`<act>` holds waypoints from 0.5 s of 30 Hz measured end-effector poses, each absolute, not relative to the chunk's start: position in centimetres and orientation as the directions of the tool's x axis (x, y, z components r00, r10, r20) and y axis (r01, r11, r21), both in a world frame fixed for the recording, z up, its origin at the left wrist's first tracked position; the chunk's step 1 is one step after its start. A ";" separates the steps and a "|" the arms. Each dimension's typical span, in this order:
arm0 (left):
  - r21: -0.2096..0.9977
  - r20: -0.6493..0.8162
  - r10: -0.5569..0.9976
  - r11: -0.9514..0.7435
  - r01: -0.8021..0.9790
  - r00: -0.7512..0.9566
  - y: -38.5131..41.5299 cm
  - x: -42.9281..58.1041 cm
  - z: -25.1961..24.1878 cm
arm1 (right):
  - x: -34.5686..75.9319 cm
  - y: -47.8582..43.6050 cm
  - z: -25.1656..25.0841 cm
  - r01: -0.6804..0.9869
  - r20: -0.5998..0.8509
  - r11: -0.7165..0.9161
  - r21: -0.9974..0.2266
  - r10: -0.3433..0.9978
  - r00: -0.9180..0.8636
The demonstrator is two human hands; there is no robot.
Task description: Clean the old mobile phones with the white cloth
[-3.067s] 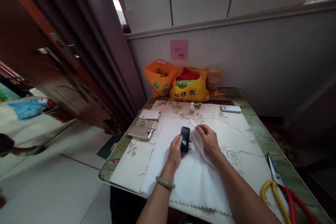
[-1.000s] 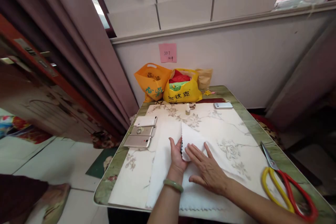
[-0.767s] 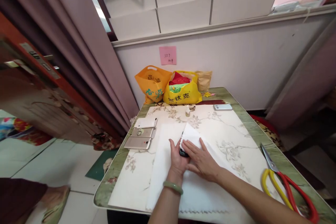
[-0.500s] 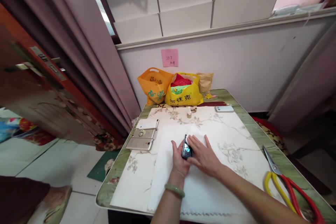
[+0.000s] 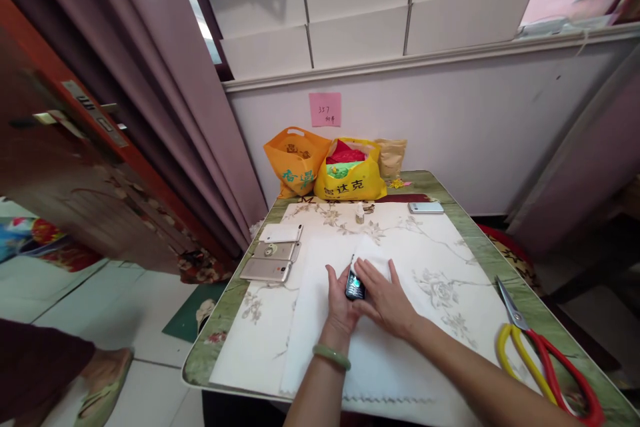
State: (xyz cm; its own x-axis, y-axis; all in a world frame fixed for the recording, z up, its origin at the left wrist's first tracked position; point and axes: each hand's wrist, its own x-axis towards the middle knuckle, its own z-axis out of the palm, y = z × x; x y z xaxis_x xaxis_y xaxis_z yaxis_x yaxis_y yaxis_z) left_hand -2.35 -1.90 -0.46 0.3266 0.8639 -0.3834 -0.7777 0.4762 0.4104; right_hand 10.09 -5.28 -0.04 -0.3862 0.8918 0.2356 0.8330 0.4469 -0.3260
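A small black phone (image 5: pixel 355 287) lies on a white cloth (image 5: pixel 320 347) spread over the table. My left hand (image 5: pixel 340 307), with a green bangle on the wrist, cups the phone from the left, thumb along its side. My right hand (image 5: pixel 385 297) lies with fingers stretched flat, pressing a folded corner of the cloth (image 5: pixel 373 255) onto the phone's upper part. Only the phone's lower end shows.
Three phones (image 5: pixel 274 252) lie in a row at the table's left edge, another phone (image 5: pixel 425 207) at the back right. A small bottle (image 5: pixel 359 213), orange bag (image 5: pixel 295 167) and yellow bag (image 5: pixel 350 177) stand at the back. Scissors (image 5: pixel 543 353) lie at the right front.
The cloth corner that covered the phone a second ago has slid back, so the phone's lower end shows. My right hand has rubbed up over it. The view has tilted slightly.
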 end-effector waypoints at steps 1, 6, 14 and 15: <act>0.414 -0.441 0.849 0.479 -0.774 0.290 -1.9 -2.4 -0.6 | 10.0 -6.3 -0.2 0.808 0.252 0.497 -0.316 0.865 -0.434; 0.412 -0.492 0.833 0.479 -0.775 0.254 -1.8 -2.3 -0.8 | 10.3 -6.4 0.0 0.767 0.226 0.554 -0.323 0.833 -0.505; 0.413 -0.429 0.851 0.484 -0.771 0.304 -2.1 -2.4 -0.4 | 10.1 -7.6 -0.6 0.788 0.279 0.545 -0.287 0.834 -0.475; 0.414 -0.449 0.850 0.470 -0.780 0.273 -2.1 -2.5 -0.5 | 9.9 -8.3 -0.7 0.763 0.273 0.581 -0.284 0.812 -0.516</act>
State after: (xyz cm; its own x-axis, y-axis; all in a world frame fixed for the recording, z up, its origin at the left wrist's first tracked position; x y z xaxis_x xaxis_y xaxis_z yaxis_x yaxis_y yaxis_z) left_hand -2.47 -2.15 -0.55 0.2734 0.8504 -0.4495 -0.7798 0.4695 0.4141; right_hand 9.88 -8.29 -0.74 -0.5160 0.8119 0.2732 0.7632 0.5805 -0.2838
